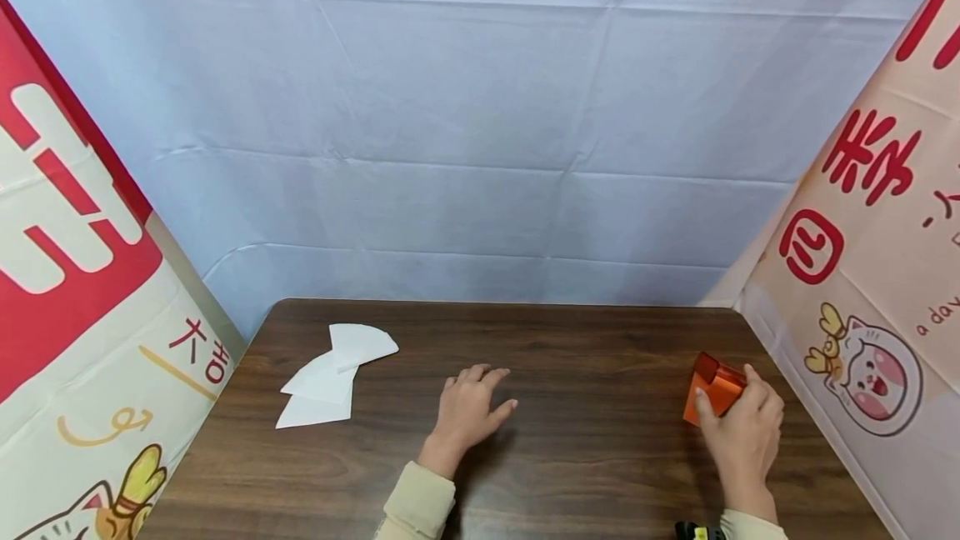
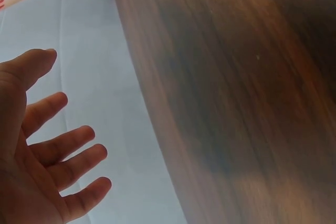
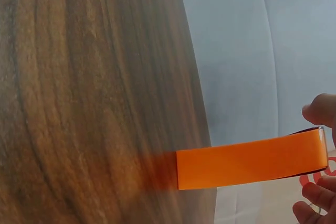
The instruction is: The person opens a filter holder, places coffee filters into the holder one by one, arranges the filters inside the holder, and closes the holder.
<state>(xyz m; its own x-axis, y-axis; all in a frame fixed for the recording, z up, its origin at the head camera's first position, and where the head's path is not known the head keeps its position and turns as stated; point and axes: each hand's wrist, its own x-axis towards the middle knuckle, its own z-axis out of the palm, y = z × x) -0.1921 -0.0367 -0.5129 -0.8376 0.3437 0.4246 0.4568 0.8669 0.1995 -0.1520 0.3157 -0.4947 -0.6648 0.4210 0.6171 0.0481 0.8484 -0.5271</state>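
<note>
An orange box [image 1: 720,394] with a darker red part at its top stands on the table toward the right; its narrow orange side [image 3: 252,163] fills the lower right wrist view. Around its upper end is my right hand [image 1: 742,440], thumb on one side and fingers on the other. In the right wrist view, slim gaps show between the box and the visible thumb [image 3: 321,109] and fingers. My left hand [image 1: 468,411] hovers over the middle of the table, its fingers spread and loosely bent, holding nothing. Its palm [image 2: 26,187] shows in the left wrist view.
Three overlapping white paper-like pieces [image 1: 318,377], some with curved edges, lie on the left of the brown wooden table [image 1: 585,473]. A pale cloth [image 1: 465,123] hangs behind the table. Printed banners [image 1: 847,290] border both sides.
</note>
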